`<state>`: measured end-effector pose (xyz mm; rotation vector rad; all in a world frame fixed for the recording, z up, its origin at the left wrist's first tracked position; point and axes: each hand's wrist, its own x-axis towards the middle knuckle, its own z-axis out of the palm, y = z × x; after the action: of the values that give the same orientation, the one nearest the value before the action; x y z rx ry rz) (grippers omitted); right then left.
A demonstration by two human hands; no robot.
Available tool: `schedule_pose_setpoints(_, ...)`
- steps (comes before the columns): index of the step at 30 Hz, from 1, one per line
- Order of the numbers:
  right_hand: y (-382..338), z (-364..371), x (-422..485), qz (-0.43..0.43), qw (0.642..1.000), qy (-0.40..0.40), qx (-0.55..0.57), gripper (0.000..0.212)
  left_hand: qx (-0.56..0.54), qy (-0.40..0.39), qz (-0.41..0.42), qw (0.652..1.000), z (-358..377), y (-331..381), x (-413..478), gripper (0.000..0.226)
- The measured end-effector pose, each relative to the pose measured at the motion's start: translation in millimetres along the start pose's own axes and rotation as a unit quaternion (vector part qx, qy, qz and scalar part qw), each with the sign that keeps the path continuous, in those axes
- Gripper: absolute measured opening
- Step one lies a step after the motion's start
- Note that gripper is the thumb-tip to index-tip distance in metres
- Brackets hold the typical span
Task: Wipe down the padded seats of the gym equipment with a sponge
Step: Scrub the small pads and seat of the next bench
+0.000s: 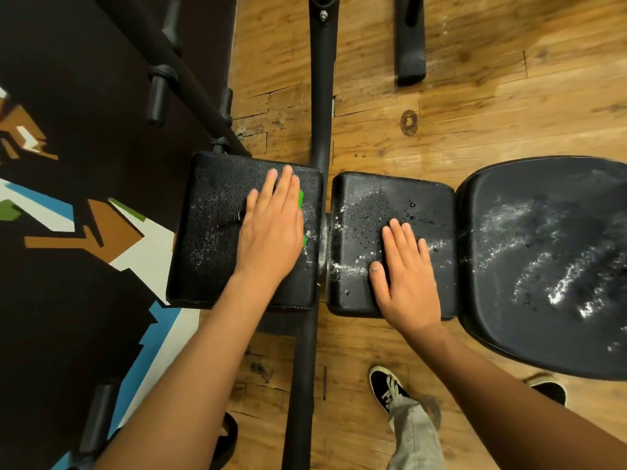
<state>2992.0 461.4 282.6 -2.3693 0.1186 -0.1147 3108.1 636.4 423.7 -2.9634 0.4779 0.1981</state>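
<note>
Three black padded seats stand side by side. My left hand point(271, 225) lies flat with straight fingers on a green sponge point(301, 201), pressing it onto the left pad point(207, 232); only the sponge's right edge shows. My right hand point(405, 266) rests flat on the middle pad point(366, 205), which carries drops and white soap streaks. The larger rounded seat point(549, 259) at the right is streaked with foam.
A black steel frame tube point(320, 96) runs between the left and middle pads. Black bars with handles point(159, 96) stand at the upper left over a patterned mat. A black foot point(410, 45) rests on the wood floor. My shoes point(386, 388) are below.
</note>
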Motion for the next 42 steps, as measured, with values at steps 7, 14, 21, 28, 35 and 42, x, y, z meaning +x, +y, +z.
schedule_pose_setpoints(7, 0.1, 0.0, -0.5, -0.001, 1.0, 0.004, 0.003, 0.064, 0.001, 0.006, 0.005, 1.0, -1.4, -0.3, 42.1, 0.055)
schedule_pose_setpoints(14, -1.3, -1.3, 0.8, 0.002, 1.0, 0.001, 0.01, 0.064, 0.01, -0.01, 0.025, 1.0, 5.9, 2.9, -38.3, 0.054)
schedule_pose_setpoints(21, -1.0, -1.9, -0.2, 0.005, 1.0, -0.003, 0.012, 0.063, 0.044, -0.01, 0.025, 0.999, 17.7, 3.2, -105.9, 0.056)
schedule_pose_setpoints(28, -1.2, -2.3, -0.3, 0.004, 1.0, 0.002, 0.01, 0.063, 0.043, -0.024, 0.021, 0.999, 18.2, 3.6, -99.3, 0.057)
schedule_pose_setpoints(35, -1.7, -2.0, 0.1, 0.001, 1.0, 0.007, 0.01, 0.063, 0.007, -0.011, 0.034, 0.999, 10.7, 10.7, -34.0, 0.053)
schedule_pose_setpoints(42, -1.4, -1.9, -0.2, 0.002, 1.0, 0.001, 0.01, 0.063, -0.008, -0.002, 0.008, 1.0, 7.0, 20.0, 25.7, 0.053)
